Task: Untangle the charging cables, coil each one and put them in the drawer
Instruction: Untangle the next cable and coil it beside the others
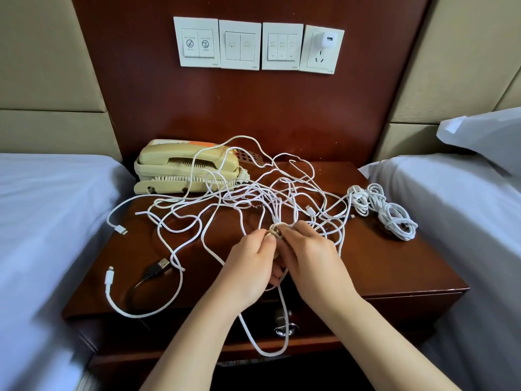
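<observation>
A tangle of white charging cables (248, 198) sprawls over the dark wooden nightstand (394, 266). My left hand (251, 266) and my right hand (307, 255) meet at the front middle of the top. Both pinch a small coil of white cable (274, 230) between the fingertips. One loop of that cable hangs down over the drawer front (352, 314), past its metal handle (284, 330). Two coiled white cables (380, 211) lie at the right edge. A loose white plug (109, 277) and a black USB plug (158, 267) lie at the front left.
A beige telephone (186, 167) stands at the back left of the nightstand, with cables draped over it. Beds with white sheets (42, 221) flank the nightstand on both sides. Wall switches and a socket with a white charger (327, 40) sit above.
</observation>
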The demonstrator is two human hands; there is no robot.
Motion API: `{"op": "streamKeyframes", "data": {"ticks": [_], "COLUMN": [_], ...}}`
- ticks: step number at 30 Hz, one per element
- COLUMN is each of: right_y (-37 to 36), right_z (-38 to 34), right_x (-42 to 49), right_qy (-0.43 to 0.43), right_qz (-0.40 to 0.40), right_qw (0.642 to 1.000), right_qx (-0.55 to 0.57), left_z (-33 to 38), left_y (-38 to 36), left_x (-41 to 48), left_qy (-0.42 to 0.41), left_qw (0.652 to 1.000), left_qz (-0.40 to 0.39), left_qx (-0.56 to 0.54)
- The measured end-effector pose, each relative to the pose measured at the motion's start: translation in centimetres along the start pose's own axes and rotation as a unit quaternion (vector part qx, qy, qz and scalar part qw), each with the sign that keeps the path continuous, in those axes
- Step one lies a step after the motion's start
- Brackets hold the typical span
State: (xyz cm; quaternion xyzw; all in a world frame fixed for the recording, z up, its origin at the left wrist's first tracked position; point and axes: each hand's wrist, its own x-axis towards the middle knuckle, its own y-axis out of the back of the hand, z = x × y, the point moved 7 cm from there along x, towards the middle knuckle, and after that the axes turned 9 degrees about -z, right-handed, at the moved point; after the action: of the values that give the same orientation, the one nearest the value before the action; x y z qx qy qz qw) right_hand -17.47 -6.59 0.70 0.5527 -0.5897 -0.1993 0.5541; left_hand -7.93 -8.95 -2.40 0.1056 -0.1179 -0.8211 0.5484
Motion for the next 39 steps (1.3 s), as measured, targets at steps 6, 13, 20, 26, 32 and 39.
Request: {"op": "streamKeyframes", "data": {"ticks": [6,13,20,26,32,39], "right_y": [-0.5,0.5,-0.1,0.1,-0.4,1.5], "right_z": [-0.6,-0.7,0.4,0.2,-1.0,0.9], "right_x": [0.7,1.1,0.7,0.4,0.6,0.4], "right_qy": [0.062,0.090,0.028,0.009,0.069,0.012], "right_qz": [-0.006,0.059,0.030,0.052,0.042,0.100], "right_qw": [0.997,0.994,0.996,0.998,0.997,0.975], "right_qx": [-0.050,0.006,0.078,0.043,0.000,0.199], "left_z": [-0.5,0.0,-0.3,0.0,-0.5,1.3], "left_y": [0.0,0.0,0.7,0.5,0.6,-0.3], "left_x": [-0.5,-1.0,-1.2,-1.2,-1.3,-1.0], "left_qy": [0.012,0.013,0.004,0.013,0.023,-0.046], "left_qw": [0.993,0.984,0.998,0.995,0.991,0.984], "left_qz": [-0.020,0.007,0.056,0.081,0.093,0.055], "left_qx": [-0.114,-0.178,0.002,0.060,0.097,-0.163]}}
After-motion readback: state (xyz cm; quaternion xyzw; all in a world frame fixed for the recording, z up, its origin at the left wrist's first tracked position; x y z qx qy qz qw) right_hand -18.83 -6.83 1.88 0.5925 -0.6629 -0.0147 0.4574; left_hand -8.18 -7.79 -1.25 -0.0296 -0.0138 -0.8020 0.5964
